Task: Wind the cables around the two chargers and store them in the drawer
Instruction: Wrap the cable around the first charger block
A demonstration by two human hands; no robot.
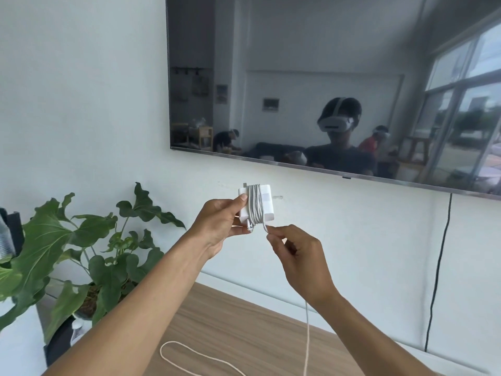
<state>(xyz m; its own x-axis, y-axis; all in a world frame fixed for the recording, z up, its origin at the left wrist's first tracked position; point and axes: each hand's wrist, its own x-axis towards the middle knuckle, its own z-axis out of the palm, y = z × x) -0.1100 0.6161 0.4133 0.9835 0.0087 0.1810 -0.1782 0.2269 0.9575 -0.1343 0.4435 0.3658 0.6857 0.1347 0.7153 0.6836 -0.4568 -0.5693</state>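
Observation:
A white charger (267, 202) is held up in front of the wall, with several turns of its white cable wound around its middle. My left hand (221, 225) grips the charger by its left side, thumb on the front face. My right hand (294, 253) pinches the cable just below the charger. From that hand the loose cable (307, 332) hangs down to the wooden top (244, 329) and lies there in a loop. No second charger or drawer is in view.
A large dark wall-mounted screen (271, 63) reflects the room and people wearing headsets. A black cord (439, 267) hangs down the wall at the right. A leafy potted plant (89, 256) stands at the left of the wooden top.

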